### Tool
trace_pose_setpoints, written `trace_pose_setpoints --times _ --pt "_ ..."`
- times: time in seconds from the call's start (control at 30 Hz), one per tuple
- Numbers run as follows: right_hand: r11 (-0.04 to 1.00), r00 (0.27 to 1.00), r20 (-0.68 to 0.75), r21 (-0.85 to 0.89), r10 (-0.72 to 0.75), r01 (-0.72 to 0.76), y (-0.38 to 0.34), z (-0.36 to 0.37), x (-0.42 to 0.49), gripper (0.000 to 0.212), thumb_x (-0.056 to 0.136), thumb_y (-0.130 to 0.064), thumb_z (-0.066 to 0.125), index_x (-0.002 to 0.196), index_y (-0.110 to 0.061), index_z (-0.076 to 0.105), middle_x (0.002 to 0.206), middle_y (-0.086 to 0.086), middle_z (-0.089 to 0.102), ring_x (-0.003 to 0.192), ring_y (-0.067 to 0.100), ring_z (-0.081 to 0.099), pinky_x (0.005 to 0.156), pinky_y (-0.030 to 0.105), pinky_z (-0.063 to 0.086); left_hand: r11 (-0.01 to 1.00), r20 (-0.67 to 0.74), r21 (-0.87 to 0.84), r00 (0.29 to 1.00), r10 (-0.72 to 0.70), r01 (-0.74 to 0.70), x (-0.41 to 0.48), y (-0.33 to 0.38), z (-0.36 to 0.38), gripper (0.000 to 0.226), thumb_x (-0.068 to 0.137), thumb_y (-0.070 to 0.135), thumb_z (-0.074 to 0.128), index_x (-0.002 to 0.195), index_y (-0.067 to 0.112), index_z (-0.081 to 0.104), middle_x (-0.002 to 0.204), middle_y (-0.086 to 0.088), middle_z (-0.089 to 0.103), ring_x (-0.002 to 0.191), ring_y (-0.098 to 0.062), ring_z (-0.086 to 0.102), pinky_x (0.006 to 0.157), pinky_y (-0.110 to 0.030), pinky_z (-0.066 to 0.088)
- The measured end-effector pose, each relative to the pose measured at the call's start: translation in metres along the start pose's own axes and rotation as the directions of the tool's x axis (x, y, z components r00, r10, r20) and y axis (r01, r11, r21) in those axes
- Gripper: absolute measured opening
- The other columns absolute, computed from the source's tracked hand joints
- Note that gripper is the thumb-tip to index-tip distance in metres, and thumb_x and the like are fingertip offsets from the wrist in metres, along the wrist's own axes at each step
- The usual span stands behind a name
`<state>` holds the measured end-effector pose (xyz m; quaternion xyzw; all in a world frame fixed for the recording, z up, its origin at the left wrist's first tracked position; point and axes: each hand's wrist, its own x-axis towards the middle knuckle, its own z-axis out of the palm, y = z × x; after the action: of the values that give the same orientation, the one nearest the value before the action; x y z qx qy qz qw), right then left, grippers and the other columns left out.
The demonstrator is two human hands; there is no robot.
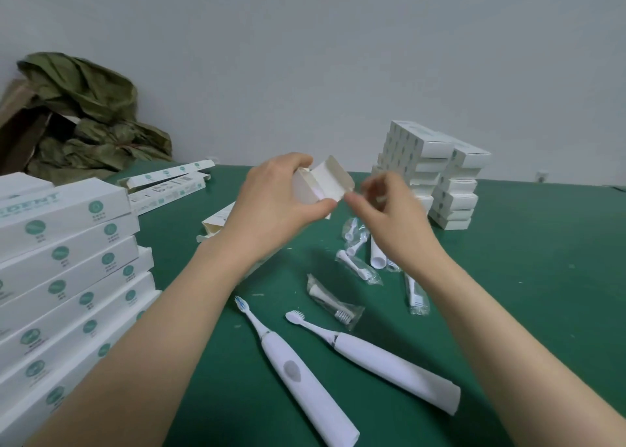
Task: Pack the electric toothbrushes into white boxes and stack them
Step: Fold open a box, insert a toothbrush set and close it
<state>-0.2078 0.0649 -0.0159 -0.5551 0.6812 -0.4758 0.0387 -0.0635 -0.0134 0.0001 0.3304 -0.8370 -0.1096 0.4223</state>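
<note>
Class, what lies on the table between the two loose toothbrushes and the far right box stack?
Bagged spare brush heads and a rolled white paper; head view.

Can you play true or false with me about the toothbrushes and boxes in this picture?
1. The left hand holds a white box with its flap open. True.
2. Two electric toothbrushes lie on the table. True.
3. The table is red. False: it is green.
4. The toothbrushes stand upright. False: they lie flat.
5. Stacked boxes stand at the far right of the table. True.
</note>
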Motion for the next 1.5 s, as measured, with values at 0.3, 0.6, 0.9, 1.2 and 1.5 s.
trace_pose_setpoints --times 0.3,0.6,0.9,1.2,1.5 --pt "0.747 0.756 0.574 -0.641 0.316 0.175 0.021 0.027 -0.014 0.027 0.082 -0.023 0.068 0.102 -0.007 0.064 0.107 0.008 0.063 0.096 0.026 0.06 0.082 0.035 0.051 1.0 -0.011 0.008 1.0 -0.024 0.024 0.001 -0.011 0.001 0.059 0.071 0.037 0.078 0.124 0.018 0.059 0.122 0.004 0.062 0.106 -0.012 0.052 0.079 -0.013 0.027" --pt "0.883 0.779 0.624 0.398 -0.063 -0.248 -0.018 -0.06 -0.002 0.018 0.081 0.004 0.064 0.082 -0.014 0.067 0.071 0.003 0.062 0.067 0.02 0.062 0.057 0.021 0.051 1.0 0.037 -0.003 0.999 -0.018 0.018 -0.001 -0.008 0.007 0.058 0.065 0.026 0.081 0.119 0.019 0.06 0.108 0.008 0.061 0.098 -0.013 0.053 0.071 -0.015 0.028" --pt "0.996 0.996 -0.063 -0.062 -0.061 0.057 -0.027 -0.042 -0.002 0.024 0.085 -0.002 0.053 0.086 -0.018 0.072 0.041 -0.015 0.048 0.037 0.0 0.042 0.036 0.008 0.027 0.998 0.083 -0.042 0.995 0.055 -0.052 -0.007 0.005 0.011 0.058 0.068 0.037 0.078 0.12 0.021 0.059 0.108 0.012 0.058 0.088 0.0 0.042 0.072 -0.011 0.027" --pt "0.993 0.994 0.029 0.057 -0.101 0.099 -0.037 -0.035 -0.009 0.02 0.082 -0.006 0.066 0.091 -0.024 0.066 0.078 -0.004 0.068 0.064 0.006 0.068 0.069 0.017 0.054 0.992 0.206 -0.11 0.974 0.089 -0.068 -0.011 0.014 0.013 0.057 0.065 0.036 0.079 0.118 0.028 0.061 0.108 0.012 0.064 0.095 -0.005 0.056 0.078 -0.017 0.041" --pt "0.947 0.995 -0.088 0.312 -0.055 0.08 -0.031 -0.021 -0.006 0.021 0.087 -0.009 0.066 0.103 -0.02 0.058 0.09 -0.002 0.068 0.08 0.01 0.07 0.08 0.032 0.057 0.984 0.115 -0.176 0.992 0.05 -0.029 -0.008 0.017 0.005 0.047 0.066 0.033 0.079 0.109 0.032 0.063 0.087 0.022 0.061 0.076 0.003 0.052 0.068 -0.008 0.038"
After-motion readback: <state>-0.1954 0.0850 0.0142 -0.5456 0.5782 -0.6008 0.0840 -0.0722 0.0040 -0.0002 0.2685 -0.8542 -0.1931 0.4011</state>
